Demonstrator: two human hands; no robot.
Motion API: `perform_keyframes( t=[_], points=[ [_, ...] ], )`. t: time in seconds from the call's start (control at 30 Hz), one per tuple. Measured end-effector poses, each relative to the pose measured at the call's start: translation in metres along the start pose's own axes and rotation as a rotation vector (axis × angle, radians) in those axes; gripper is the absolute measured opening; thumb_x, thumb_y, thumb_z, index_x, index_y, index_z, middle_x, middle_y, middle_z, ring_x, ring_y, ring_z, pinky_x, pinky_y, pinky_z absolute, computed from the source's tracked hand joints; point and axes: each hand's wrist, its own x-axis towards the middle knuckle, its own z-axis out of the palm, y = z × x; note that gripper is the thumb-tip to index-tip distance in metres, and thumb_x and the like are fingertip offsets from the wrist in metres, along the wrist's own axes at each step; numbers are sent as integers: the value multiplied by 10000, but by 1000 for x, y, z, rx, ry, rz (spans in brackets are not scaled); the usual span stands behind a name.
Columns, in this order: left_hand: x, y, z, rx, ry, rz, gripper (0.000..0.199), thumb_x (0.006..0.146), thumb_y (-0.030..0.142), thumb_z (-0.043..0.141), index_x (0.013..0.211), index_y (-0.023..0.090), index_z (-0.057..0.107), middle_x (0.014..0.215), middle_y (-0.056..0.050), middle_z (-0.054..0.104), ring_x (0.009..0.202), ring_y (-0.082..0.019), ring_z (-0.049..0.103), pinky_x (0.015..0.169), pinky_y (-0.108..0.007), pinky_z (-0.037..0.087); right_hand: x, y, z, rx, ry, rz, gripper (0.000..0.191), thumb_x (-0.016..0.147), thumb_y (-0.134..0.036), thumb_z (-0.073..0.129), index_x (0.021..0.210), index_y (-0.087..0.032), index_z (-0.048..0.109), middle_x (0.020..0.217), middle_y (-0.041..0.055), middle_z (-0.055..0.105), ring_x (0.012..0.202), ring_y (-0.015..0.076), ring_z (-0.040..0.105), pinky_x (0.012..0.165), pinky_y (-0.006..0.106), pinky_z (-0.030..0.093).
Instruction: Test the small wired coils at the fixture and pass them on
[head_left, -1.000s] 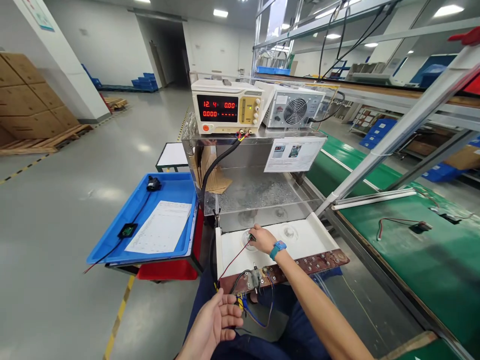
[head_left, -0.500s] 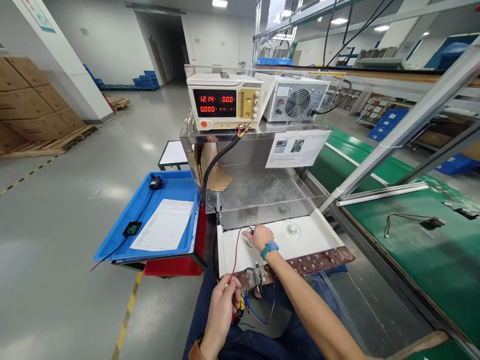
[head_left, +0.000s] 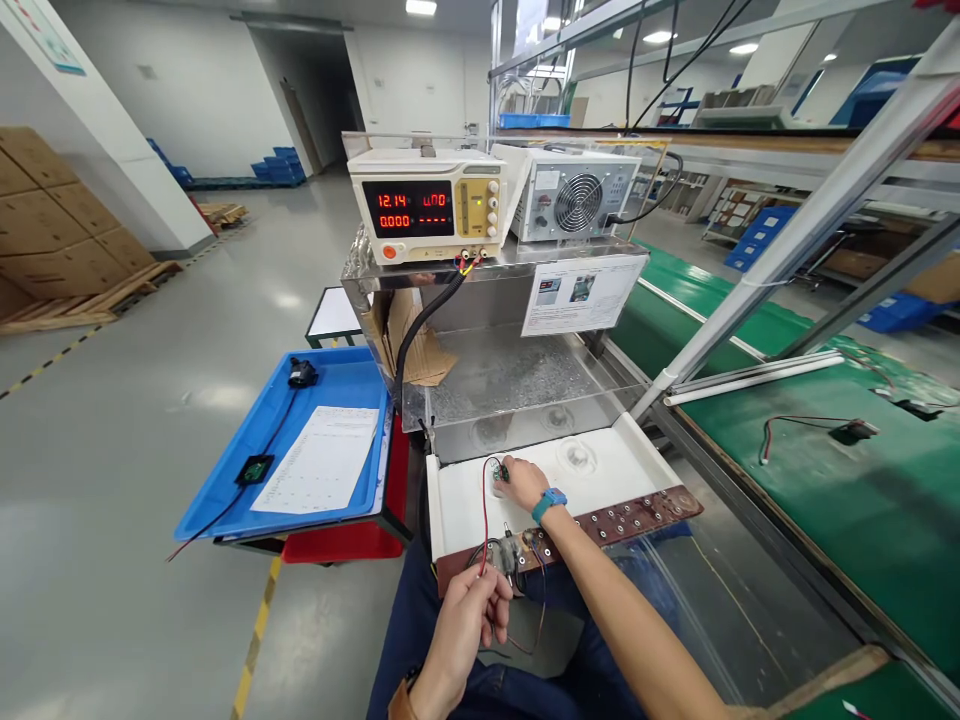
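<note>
My right hand [head_left: 523, 483] is closed on a small green circuit board [head_left: 501, 472] over the white tray [head_left: 622, 458]. Its fingers cover part of the board. From the board a thin red wire [head_left: 485, 515] arcs up and then down to my left hand [head_left: 471, 612], whose thumb and forefinger pinch it. The left hand is in front of a brown strip with metal studs [head_left: 637, 516] along the tray's near edge. Close by, a clear block-like fixture [head_left: 510, 555] with cables sits on that strip.
Behind the tray, a power supply [head_left: 424, 205] with lit red digits stands on a metal shelf beside a grey unit with a fan [head_left: 579, 202]. At left, a blue tray [head_left: 225, 490] holds a paper sheet [head_left: 321, 455] and wired parts. A green conveyor [head_left: 810, 500] runs along the right.
My left hand has moved right with the red wire, which now hangs more upright. The circuit board in my right hand shows more plainly. The view has shifted slightly.
</note>
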Motion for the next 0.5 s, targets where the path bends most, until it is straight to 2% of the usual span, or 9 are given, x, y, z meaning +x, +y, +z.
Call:
perform_keyframes(
  t=[0.13, 0.27, 0.33, 0.4, 0.43, 0.5],
  points=[
    [-1, 4, 5, 68, -61, -51, 543, 725, 703, 559, 728, 160, 574, 487, 17, 547, 344, -91, 494, 358, -206, 180, 2, -1, -3, 25, -30, 47, 319, 827, -385, 678, 1071, -183, 635, 1012, 115, 723, 953, 247, 674, 728, 277, 413],
    [4, 11, 9, 100, -91, -38, 526, 744, 685, 546, 770, 160, 574, 518, 21, 560, 365, -89, 512, 369, -197, 219, -3, -6, -14, 54, -47, 68, 309, 805, -329, 697, 1071, -176, 660, 1035, 127, 721, 964, 250, 669, 744, 277, 420],
    [7, 15, 10, 112, -90, -9, 510, 749, 668, 554, 786, 160, 578, 544, 24, 566, 387, -85, 516, 388, -196, 243, -14, -10, -22, 116, 1, 69, 264, 827, -313, 676, 1042, -160, 677, 1037, 135, 713, 957, 240, 657, 757, 275, 421],
    [12, 18, 12, 127, -92, 14, 493, 757, 651, 553, 795, 161, 584, 559, 23, 567, 404, -83, 516, 402, -198, 250, -32, -14, -32, 283, 89, 58, 262, 923, -361, 561, 984, -142, 690, 944, 118, 704, 877, 205, 641, 731, 263, 422],
    [14, 20, 13, 138, -95, 23, 481, 764, 639, 548, 794, 160, 586, 561, 23, 565, 411, -84, 515, 409, -199, 254, -42, -16, -36, 414, 99, 38, 359, 975, -412, 463, 959, -135, 691, 851, 95, 685, 791, 182, 621, 690, 255, 420],
    [18, 24, 17, 171, -103, 35, 447, 782, 603, 533, 790, 159, 587, 557, 23, 558, 417, -86, 507, 419, -205, 263, -64, -19, -44, 716, -8, -42, 558, 1004, -540, 323, 915, -129, 690, 648, 24, 578, 592, 136, 519, 572, 235, 385]
  ],
)
